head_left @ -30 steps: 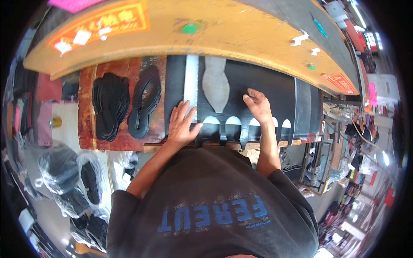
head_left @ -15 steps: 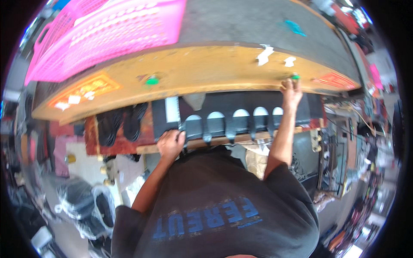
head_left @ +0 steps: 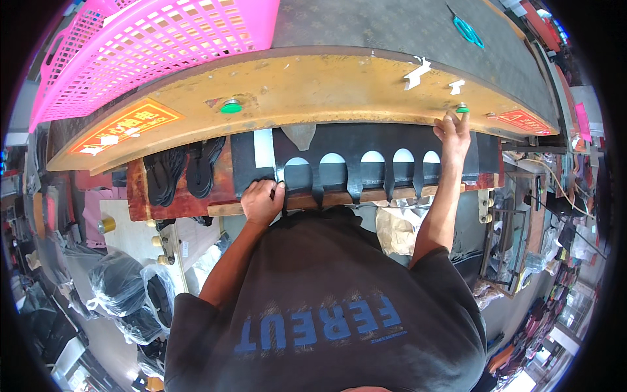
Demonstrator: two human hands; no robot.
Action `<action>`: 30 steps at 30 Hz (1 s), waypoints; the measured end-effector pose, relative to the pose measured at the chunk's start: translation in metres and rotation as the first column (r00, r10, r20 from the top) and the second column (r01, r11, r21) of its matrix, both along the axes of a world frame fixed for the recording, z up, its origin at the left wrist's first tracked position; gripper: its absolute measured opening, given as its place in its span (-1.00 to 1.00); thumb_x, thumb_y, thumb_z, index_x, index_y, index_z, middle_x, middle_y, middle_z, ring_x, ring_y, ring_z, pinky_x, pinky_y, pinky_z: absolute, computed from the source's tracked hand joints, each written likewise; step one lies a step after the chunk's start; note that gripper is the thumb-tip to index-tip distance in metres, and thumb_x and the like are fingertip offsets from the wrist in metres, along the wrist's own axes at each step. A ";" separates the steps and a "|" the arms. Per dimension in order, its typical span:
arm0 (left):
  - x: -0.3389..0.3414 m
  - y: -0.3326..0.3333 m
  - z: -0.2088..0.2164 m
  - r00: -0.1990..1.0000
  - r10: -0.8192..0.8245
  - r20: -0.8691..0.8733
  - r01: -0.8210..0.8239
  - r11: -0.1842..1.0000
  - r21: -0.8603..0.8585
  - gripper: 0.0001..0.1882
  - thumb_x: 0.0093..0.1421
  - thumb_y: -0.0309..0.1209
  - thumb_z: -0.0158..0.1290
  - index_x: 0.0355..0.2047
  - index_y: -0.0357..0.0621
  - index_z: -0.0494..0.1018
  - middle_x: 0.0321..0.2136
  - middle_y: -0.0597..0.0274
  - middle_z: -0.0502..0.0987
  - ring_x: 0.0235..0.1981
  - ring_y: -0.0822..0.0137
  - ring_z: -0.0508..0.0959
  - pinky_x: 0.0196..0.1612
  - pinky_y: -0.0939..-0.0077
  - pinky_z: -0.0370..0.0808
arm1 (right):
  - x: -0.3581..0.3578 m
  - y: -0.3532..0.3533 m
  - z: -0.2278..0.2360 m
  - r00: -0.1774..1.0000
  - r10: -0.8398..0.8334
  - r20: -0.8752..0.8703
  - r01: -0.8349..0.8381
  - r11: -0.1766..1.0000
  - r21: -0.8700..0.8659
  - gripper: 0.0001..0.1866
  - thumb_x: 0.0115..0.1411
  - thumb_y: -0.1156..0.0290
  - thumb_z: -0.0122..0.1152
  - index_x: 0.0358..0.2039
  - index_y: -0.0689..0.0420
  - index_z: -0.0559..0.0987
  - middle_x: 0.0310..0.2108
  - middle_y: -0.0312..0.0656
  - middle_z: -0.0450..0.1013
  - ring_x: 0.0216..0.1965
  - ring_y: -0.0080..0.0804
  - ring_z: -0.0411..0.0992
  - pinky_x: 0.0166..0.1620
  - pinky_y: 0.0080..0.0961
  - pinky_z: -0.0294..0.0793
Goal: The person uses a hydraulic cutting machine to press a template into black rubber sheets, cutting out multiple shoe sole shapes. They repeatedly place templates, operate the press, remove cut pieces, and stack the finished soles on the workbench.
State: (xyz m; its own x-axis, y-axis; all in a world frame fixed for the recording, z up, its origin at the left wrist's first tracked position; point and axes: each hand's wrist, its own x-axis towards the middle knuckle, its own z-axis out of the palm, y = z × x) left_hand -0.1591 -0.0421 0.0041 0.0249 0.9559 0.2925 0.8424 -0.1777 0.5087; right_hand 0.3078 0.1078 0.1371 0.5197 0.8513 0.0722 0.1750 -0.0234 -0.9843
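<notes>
My left hand is closed at the near edge of a black sheet, its fingers curled beside a white strip. Something dark shows between those fingers, too small to make out. A row of arched cutouts with white tops runs along the sheet, and narrow black strips hang over its near edge. My right hand reaches up to the yellow machine beam, fingers partly stretched out at the right green button. Whether a fingertip presses the button I cannot tell. That hand holds nothing.
Another green button sits on the beam's left part. Above stand a pink basket and teal-handled scissors. Dark looped pieces lie on the reddish board at left. A brown paper bag is below the board.
The view has shifted slightly and become sharper. Both hands keep about the same places, the left by the white strip and the right at the green button.
</notes>
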 end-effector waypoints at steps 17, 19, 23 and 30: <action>0.000 0.006 -0.012 0.999 0.036 -0.004 -0.036 0.999 0.011 -0.69 0.22 -0.23 0.31 -0.57 0.02 0.47 -0.56 0.27 0.54 -0.46 0.10 0.57 -0.38 0.13 0.50 | 0.004 -0.010 -0.017 0.995 -0.104 -0.003 0.104 0.991 0.088 -0.20 0.45 0.45 0.31 0.57 0.33 0.15 0.02 -0.15 0.60 -0.14 -0.41 0.64 -0.10 -0.45 0.73; 0.000 0.012 -0.013 0.999 0.041 -0.020 -0.040 0.998 0.038 -0.69 0.22 -0.22 0.31 -0.58 0.02 0.47 -0.56 0.27 0.54 -0.46 0.10 0.58 -0.38 0.13 0.50 | 0.001 -0.008 -0.013 0.996 -0.092 0.018 0.090 0.992 0.089 -0.25 0.45 0.47 0.29 0.55 0.30 0.21 0.05 -0.15 0.58 -0.13 -0.40 0.64 -0.10 -0.43 0.72; -0.002 0.032 -0.016 0.998 0.060 -0.009 -0.059 0.996 0.072 -0.68 0.21 -0.22 0.31 -0.59 0.02 0.47 -0.57 0.26 0.56 -0.47 0.11 0.58 -0.39 0.14 0.51 | -0.007 -0.003 -0.009 0.996 -0.084 0.005 0.084 0.992 0.089 -0.27 0.44 0.49 0.28 0.54 0.28 0.24 0.09 -0.15 0.57 -0.09 -0.39 0.63 -0.08 -0.40 0.71; -0.004 0.068 -0.011 0.996 0.092 0.002 -0.092 0.993 0.068 -0.66 0.23 -0.21 0.29 -0.61 0.02 0.45 -0.58 0.27 0.56 -0.47 0.09 0.59 -0.37 0.15 0.51 | -0.009 0.009 -0.020 0.999 -0.033 0.031 0.031 0.997 0.066 -0.29 0.45 0.49 0.25 0.52 0.33 0.21 0.07 -0.06 0.57 -0.16 -0.34 0.65 -0.08 -0.37 0.75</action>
State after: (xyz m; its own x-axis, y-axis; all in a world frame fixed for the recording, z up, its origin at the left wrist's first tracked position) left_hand -0.1629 0.0261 -0.0068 -0.0618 0.9320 0.3571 0.8572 -0.1337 0.4973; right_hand 0.2991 0.1166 0.1171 0.5432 0.8271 0.1443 0.2064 0.0350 -0.9778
